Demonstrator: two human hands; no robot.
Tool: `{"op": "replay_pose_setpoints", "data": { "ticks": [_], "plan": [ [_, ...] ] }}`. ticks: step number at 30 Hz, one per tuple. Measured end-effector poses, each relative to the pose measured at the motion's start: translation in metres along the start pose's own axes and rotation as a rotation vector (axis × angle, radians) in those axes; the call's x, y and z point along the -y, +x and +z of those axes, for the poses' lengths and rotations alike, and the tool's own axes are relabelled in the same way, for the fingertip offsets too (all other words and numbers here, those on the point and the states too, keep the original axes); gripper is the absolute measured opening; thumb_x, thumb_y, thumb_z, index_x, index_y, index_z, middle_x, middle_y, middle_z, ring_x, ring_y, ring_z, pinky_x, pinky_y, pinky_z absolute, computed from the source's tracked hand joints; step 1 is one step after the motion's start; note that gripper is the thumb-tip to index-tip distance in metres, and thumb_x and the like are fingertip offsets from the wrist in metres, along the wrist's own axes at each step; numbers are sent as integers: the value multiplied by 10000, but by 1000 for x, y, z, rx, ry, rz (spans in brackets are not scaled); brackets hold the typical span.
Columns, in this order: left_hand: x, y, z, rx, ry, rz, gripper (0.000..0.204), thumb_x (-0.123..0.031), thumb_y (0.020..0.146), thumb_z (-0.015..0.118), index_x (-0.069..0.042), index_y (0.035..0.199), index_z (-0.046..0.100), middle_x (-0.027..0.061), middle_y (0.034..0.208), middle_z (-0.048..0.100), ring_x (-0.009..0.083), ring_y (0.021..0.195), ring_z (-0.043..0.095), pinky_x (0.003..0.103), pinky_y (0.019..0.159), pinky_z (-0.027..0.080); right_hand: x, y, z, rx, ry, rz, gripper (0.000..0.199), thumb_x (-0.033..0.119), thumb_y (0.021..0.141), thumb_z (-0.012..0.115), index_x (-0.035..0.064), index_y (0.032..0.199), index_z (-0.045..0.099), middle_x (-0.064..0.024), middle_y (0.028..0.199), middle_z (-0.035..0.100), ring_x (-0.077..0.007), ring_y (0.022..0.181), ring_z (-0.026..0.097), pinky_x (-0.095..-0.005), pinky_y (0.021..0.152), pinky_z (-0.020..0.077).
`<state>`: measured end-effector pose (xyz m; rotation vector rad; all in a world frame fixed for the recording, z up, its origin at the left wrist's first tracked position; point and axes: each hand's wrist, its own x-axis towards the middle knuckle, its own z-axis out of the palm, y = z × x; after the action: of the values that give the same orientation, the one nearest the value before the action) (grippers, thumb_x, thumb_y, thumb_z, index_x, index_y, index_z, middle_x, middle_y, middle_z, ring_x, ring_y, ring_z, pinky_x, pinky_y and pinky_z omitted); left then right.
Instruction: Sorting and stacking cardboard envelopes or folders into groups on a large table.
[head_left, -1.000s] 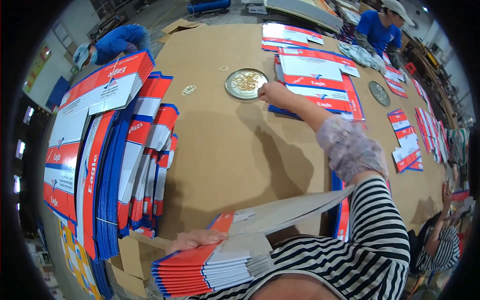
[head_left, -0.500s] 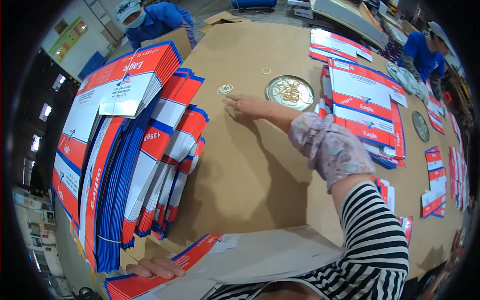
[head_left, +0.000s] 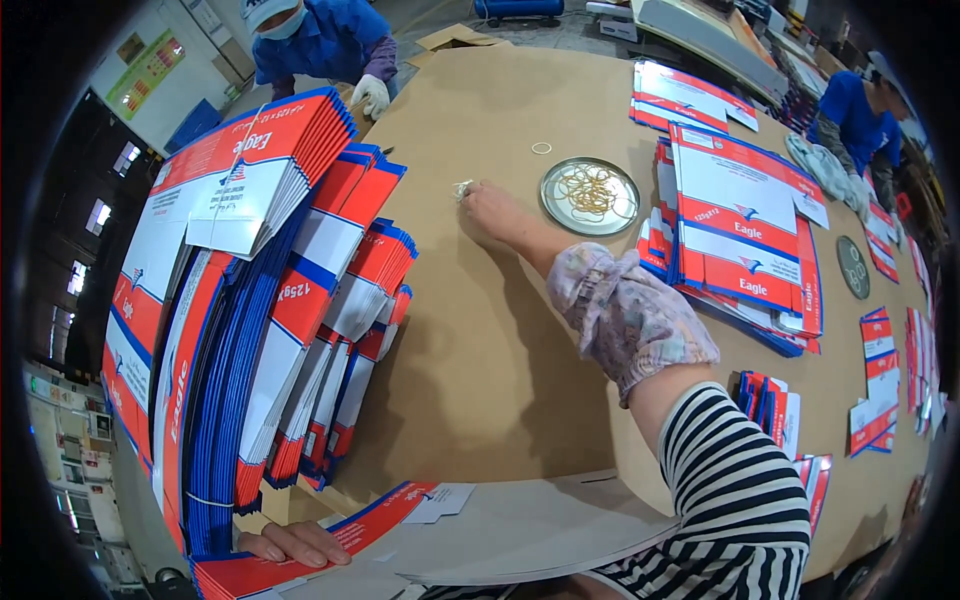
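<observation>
While brown table [head_left: 480,330] carries leaning carton stacks [head_left: 250,320], left hand [head_left: 293,543] lies flat on near bundle [head_left: 330,540]; right hand [head_left: 492,210], fingertips pinched on rubber band [head_left: 463,189], left of band dish [head_left: 590,195].

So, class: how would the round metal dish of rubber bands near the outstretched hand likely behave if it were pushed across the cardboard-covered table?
The round metal dish looks shallow and flat-bottomed, so it would probably slide rather than tip. It seems thin, likely light. The rubber bands lie in a loose tangle and might shift or spill over the low rim.
</observation>
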<state>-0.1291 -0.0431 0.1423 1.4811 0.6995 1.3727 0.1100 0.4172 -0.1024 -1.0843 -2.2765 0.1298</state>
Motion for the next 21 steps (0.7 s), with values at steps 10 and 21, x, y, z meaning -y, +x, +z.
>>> {"op": "replay_pose_setpoints", "data": {
  "ticks": [10, 21],
  "plan": [
    [7, -5, -18, 85, -63, -19, 475, -289, 852, 672, -32, 1160, 417, 212, 1004, 582, 366, 893, 638, 469, 756, 523, 22, -23, -56, -167, 283, 424, 123, 125, 764, 615, 17, 802, 660, -169, 832, 672, -342, 810, 647, -426, 722, 517],
    [14, -4, -17, 144, -249, 16, 575, -283, 799, 735, -35, 1199, 406, 219, 1060, 578, 378, 983, 616, 501, 831, 510, 21, -21, -72, -58, 415, 435, 194, 153, 806, 639, 75, 981, 671, -117, 760, 686, -266, 726, 670, -367, 677, 527]
  ]
}}
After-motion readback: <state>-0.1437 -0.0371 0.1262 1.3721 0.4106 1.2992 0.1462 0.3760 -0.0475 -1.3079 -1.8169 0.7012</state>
